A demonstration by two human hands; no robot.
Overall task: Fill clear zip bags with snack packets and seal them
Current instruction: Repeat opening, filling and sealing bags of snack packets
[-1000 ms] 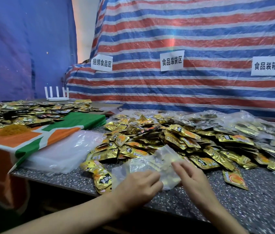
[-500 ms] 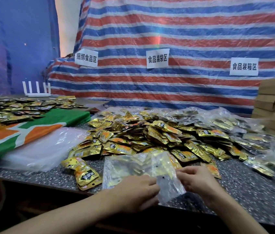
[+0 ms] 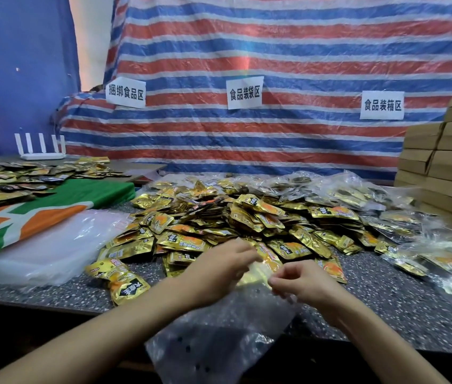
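A clear zip bag (image 3: pixel 219 336) with small punched holes hangs over the table's front edge, its mouth held up between my hands. My left hand (image 3: pixel 219 268) grips the bag's upper left edge with curled fingers. My right hand (image 3: pixel 299 281) pinches the upper right edge. A big heap of gold snack packets (image 3: pixel 233 217) lies just beyond my hands on the speckled table (image 3: pixel 385 306). Whether any packet is inside the bag is hard to tell through the plastic.
A stack of empty clear bags (image 3: pixel 53 245) lies at the left beside an orange-green cloth (image 3: pixel 39 212). Filled clear bags (image 3: pixel 427 259) pile at the right, cardboard boxes (image 3: pixel 446 167) behind them. More packets (image 3: pixel 11 178) and a white router (image 3: pixel 42 146) sit far left.
The bag has come off the table and now hangs toward me over the front edge. Both hands have risen to hold its top edge in front of the packet heap.
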